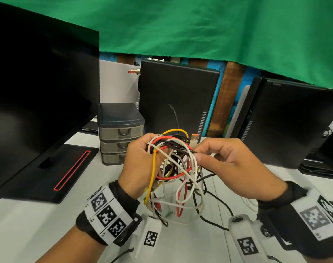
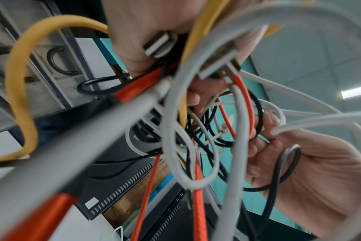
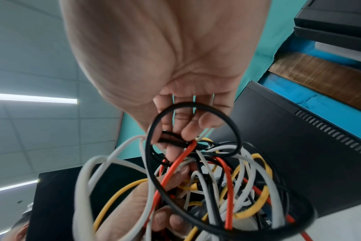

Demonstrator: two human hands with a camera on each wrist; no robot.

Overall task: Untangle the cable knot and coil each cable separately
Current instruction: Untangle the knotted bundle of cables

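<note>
Wrist bands (image 1: 108,213) low in front. Left hand (image 1: 141,164) grips cable knot (image 1: 177,164); right hand (image 1: 228,164) pinches black cable (image 3: 175,140). Best to pull slow, not hard.

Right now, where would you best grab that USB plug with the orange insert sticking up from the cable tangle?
Pinch the beige USB plug with the orange insert by its plastic body, coming from above. It stands upright at the top of the knot of coloured cables, clear of the loops, just beside the right hand fingertips.
</note>
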